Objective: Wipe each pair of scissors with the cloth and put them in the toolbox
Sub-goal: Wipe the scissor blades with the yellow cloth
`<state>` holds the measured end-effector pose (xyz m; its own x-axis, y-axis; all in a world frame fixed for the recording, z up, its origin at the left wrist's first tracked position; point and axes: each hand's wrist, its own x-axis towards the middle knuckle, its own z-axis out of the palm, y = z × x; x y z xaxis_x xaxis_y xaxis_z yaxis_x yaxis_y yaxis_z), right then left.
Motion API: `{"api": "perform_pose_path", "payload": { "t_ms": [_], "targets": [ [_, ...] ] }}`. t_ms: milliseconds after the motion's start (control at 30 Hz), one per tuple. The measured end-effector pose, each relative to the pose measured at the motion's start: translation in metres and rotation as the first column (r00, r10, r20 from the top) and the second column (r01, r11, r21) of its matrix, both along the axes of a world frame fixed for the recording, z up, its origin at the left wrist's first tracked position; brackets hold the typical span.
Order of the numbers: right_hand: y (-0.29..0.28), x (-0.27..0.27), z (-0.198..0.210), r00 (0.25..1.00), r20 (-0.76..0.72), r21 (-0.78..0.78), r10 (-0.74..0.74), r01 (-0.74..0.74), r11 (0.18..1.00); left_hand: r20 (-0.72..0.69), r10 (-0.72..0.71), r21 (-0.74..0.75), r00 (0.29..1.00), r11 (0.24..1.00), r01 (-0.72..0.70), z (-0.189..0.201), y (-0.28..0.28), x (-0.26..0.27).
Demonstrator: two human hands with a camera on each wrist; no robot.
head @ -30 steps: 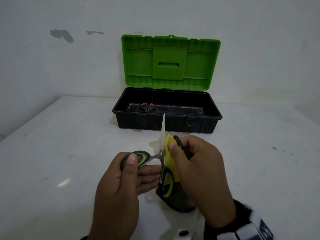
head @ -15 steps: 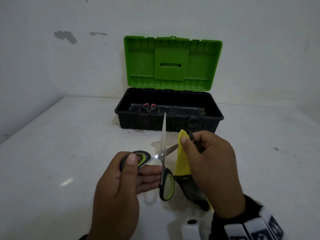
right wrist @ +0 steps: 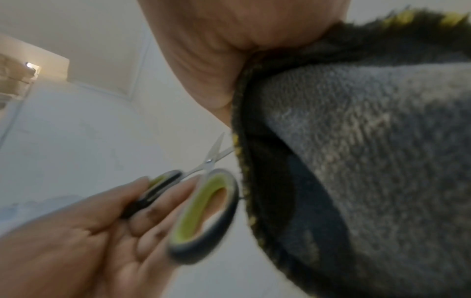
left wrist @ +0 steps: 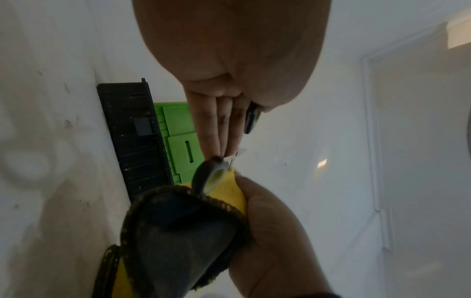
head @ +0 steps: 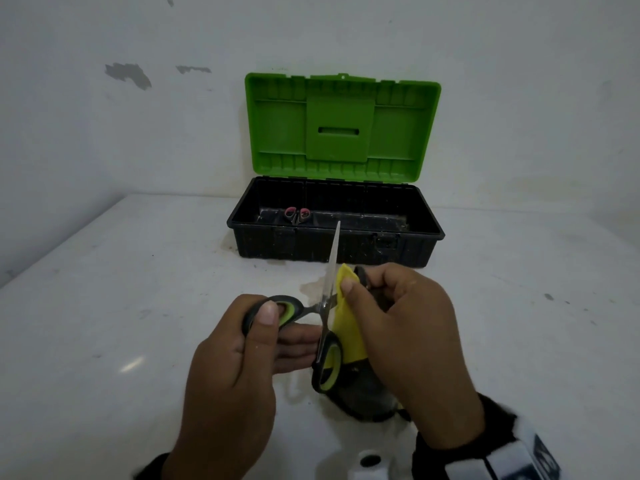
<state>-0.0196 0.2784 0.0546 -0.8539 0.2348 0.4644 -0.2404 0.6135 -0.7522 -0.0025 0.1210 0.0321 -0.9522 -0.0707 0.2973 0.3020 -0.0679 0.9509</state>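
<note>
Above the white bench (head: 104,323), the left hand (head: 235,368) lies palm-up, its grip closed on one loop of the black-and-green handled steel scissors (head: 323,327), thumb on top and fingers flat beneath. The blades are spread, one pointing toward the open black toolbox with a green lid (head: 408,251). The right hand (head: 408,341), knuckles up, pinches the yellow-and-grey cloth (head: 349,327) around the other blade.

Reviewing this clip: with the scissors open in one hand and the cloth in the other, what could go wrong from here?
1. The scissors are spread open, one bare blade pointing up beside the right hand; a slip while wiping with the cloth might nick a finger.
2. The left hand holds only one handle loop, so the scissors could pivot or drop.
3. The wiped blade is hidden under the cloth, so coverage cannot be checked.
</note>
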Motion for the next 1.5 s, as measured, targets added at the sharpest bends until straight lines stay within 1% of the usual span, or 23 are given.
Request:
{"api": "perform_pose_path", "payload": {
  "t_ms": [67, 167, 267, 333, 400, 467, 567, 700, 767, 833, 900, 1000, 1100, 1167, 1233, 1300, 1400, 1467, 1500],
  "targets": [
    [0.001, 0.0, 0.001, 1.0, -0.003, 0.016, 0.002, -0.001, 1.0, 0.008, -0.01, 0.007, 1.0, 1.0, 0.01, 0.0, -0.002, -0.001],
    [0.014, -0.007, 0.002, 0.998, -0.01, 0.024, -0.057, 0.057, 0.998, 0.035, -0.015, 0.062, 0.999, 0.998, 0.012, 0.004, -0.004, 0.0],
    [0.023, -0.008, 0.003, 0.997, -0.009, -0.054, -0.076, 0.075, 0.996, 0.109, 0.012, 0.171, 0.994, 0.985, -0.03, 0.009, -0.004, -0.004],
    [0.021, -0.003, 0.005, 0.999, 0.012, -0.145, -0.041, 0.043, 0.989, 0.177, 0.019, 0.232, 0.984, 0.971, -0.061, 0.009, -0.005, -0.012],
    [0.015, 0.005, 0.006, 1.0, 0.03, -0.194, 0.004, 0.002, 0.981, 0.242, 0.043, 0.29, 0.969, 0.95, -0.114, 0.007, -0.005, -0.02],
    [0.008, 0.012, 0.006, 0.997, 0.054, -0.197, 0.053, -0.042, 0.98, 0.294, 0.072, 0.344, 0.953, 0.923, -0.176, 0.007, -0.005, -0.027],
    [0.005, 0.021, 0.008, 0.984, 0.143, -0.203, 0.109, -0.079, 0.976, 0.333, 0.109, 0.394, 0.937, 0.886, -0.243, 0.009, -0.002, -0.03],
    [0.021, 0.029, 0.015, 0.942, 0.278, -0.178, 0.19, -0.143, 0.974, 0.343, 0.12, 0.417, 0.932, 0.869, -0.265, 0.015, 0.001, -0.032],
    [0.038, 0.027, 0.017, 0.928, 0.327, -0.154, 0.177, -0.132, 0.979, 0.348, 0.102, 0.414, 0.932, 0.875, -0.25, 0.019, 0.0, -0.032],
    [0.056, 0.022, 0.016, 0.931, 0.347, -0.095, 0.111, -0.083, 0.992, 0.361, 0.08, 0.396, 0.929, 0.889, -0.231, 0.023, -0.001, -0.031],
    [0.07, 0.015, 0.016, 0.949, 0.313, -0.025, 0.034, -0.028, 0.999, 0.358, 0.061, 0.366, 0.932, 0.909, -0.201, 0.025, -0.001, -0.029],
    [0.077, 0.008, 0.022, 0.982, 0.189, 0.011, -0.026, 0.024, 1.0, 0.339, 0.047, 0.312, 0.94, 0.937, -0.159, 0.027, 0.001, -0.026],
    [0.064, 0.008, 0.034, 0.998, 0.059, 0.068, 0.037, -0.041, 0.997, 0.322, 0.009, 0.276, 0.947, 0.956, -0.104, 0.027, 0.005, -0.022],
    [0.052, 0.008, 0.041, 0.991, 0.031, 0.127, 0.128, -0.131, 0.983, 0.302, -0.016, 0.244, 0.953, 0.968, -0.061, 0.027, 0.006, -0.02],
    [0.041, 0.008, 0.044, 0.968, 0.072, 0.184, 0.241, -0.251, 0.95, 0.27, -0.025, 0.206, 0.962, 0.978, -0.032, 0.026, 0.007, -0.02],
    [0.034, 0.009, 0.043, 0.937, 0.135, 0.195, 0.321, -0.343, 0.919, 0.241, -0.015, 0.166, 0.97, 0.986, -0.026, 0.026, 0.006, -0.02],
    [0.028, 0.013, 0.039, 0.925, 0.145, 0.194, 0.35, -0.374, 0.907, 0.222, 0.003, 0.121, 0.975, 0.992, -0.03, 0.026, 0.002, -0.02],
    [0.03, 0.014, 0.039, 0.938, 0.125, 0.211, 0.322, -0.342, 0.916, 0.223, 0.009, 0.088, 0.975, 0.996, -0.03, 0.027, 0.0, -0.02],
    [0.033, 0.013, 0.04, 0.952, 0.103, 0.227, 0.287, -0.303, 0.925, 0.22, 0.012, 0.071, 0.975, 0.997, -0.028, 0.028, 0.0, -0.02]
  ]
}}
